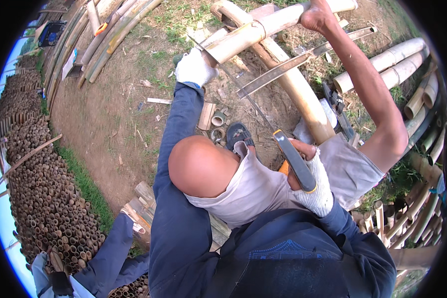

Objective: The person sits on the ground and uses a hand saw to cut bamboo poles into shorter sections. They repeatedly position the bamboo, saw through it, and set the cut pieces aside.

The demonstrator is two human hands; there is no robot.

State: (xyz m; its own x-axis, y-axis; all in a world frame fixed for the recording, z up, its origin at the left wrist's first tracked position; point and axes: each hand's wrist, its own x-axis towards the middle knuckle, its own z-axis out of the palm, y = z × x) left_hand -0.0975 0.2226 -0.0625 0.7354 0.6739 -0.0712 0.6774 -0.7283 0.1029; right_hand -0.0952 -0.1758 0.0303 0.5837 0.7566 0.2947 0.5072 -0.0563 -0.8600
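In a white knit glove, my left hand (pixel 196 69) is closed around the near end of a thick bamboo pole (pixel 238 38). My right hand (pixel 315 191), in a glove that leaves the fingertips bare, grips the grey and orange handle of a hand saw (pixel 294 160). Its long thin blade runs up and to the left, crossing the pole just beside my left hand. How deep the blade sits in the bamboo I cannot tell. My bare foot (pixel 317 17) rests on top of the pole farther along.
A second thick bamboo pole (pixel 303 94) lies crosswise beneath the held one. A split bamboo strip (pixel 283 72) rests across it. Cut bamboo rings (pixel 218 118) lie by my sandalled foot (pixel 238 135). Bamboo stacks stand left and right. Another person's legs (pixel 104 253) show at lower left.
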